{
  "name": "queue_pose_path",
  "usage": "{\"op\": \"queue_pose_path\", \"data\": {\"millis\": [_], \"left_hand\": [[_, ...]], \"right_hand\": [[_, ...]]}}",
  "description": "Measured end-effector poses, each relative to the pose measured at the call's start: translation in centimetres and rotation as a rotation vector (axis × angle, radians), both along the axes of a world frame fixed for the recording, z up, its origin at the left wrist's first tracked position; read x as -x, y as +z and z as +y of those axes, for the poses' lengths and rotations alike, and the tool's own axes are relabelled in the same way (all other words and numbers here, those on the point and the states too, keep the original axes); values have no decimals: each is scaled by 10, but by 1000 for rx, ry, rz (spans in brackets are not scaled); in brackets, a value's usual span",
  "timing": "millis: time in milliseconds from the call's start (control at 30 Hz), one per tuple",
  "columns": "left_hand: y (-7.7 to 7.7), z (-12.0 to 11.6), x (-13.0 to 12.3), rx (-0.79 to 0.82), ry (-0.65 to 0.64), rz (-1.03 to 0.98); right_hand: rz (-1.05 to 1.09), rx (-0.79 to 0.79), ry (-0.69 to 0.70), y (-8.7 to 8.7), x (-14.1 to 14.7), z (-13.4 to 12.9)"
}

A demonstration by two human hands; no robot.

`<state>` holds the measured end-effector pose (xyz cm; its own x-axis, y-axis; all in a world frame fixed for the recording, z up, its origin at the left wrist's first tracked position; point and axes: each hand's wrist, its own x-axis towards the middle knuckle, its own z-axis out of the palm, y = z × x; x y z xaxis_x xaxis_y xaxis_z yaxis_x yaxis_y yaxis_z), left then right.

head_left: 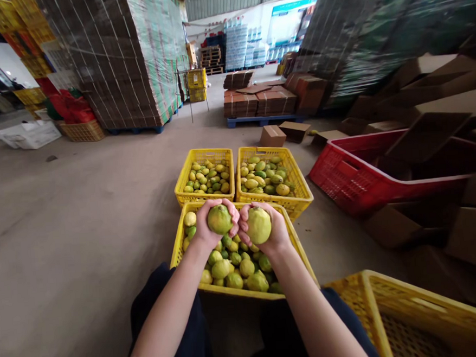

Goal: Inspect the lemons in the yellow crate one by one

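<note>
My left hand point(209, 228) is closed round a green-yellow lemon point(219, 219), its fingers curled over the far side. A paler yellow lemon point(259, 225) sits in my right hand point(277, 231), with the fingertips showing on its left. Both hands are side by side above a yellow crate point(303, 255) holding many green and yellow lemons point(233, 280). Behind it stand two more yellow crates: the left one point(177, 192) has small lemons point(207, 176), the right one point(301, 187) larger, longer ones point(262, 174). My hands and forearms hide part of the near crate's fruit.
To the right are a red crate point(339, 174) and a heap of cardboard boxes point(433, 116). A yellow crate point(369, 305) stands at my lower right. Farther back are flattened cartons point(257, 102) on a blue pallet and tall wrapped stacks point(107, 57).
</note>
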<state>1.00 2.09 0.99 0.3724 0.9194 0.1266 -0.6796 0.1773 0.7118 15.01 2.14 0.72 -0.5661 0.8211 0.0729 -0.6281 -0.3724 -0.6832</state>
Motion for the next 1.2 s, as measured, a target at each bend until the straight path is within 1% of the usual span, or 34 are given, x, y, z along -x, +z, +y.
{"op": "queue_pose_path", "data": {"millis": [100,200,267,367,400,467,567,667,700,767,900,1000,1100,1200], "left_hand": [[3,0,-1,49,10,-14],[5,3,-2,178,42,-32],[5,6,-3,272,104,-31],[4,10,-6,377,233,-3],[3,11,-6,408,261,-1],[4,12,-7,467,275,-36],[8,10,-7,527,269,-159],[13,9,-5,590,365,-221],[14,9,-4,611,391,-218],[14,10,-4,643,400,-196],[7,11,-5,645,372,-170],[2,13,-6,634,346,-144],[1,14,-5,606,317,-187],[3,13,-3,573,304,-249]], "right_hand": [[-11,30,-16,2,0,1],[-19,96,-80,3,2,4],[-42,173,-155,2,4,6],[-107,307,-292,1,7,8],[-121,342,-339,1,8,9],[-133,386,-413,2,10,8],[-133,388,-485,5,12,6],[-136,353,-543,8,12,4],[-139,353,-544,9,12,4],[-144,380,-520,9,12,3],[-168,496,-487,8,12,4],[-188,512,-473,6,14,6],[-198,511,-438,4,14,8],[-218,556,-421,3,14,8]]}}
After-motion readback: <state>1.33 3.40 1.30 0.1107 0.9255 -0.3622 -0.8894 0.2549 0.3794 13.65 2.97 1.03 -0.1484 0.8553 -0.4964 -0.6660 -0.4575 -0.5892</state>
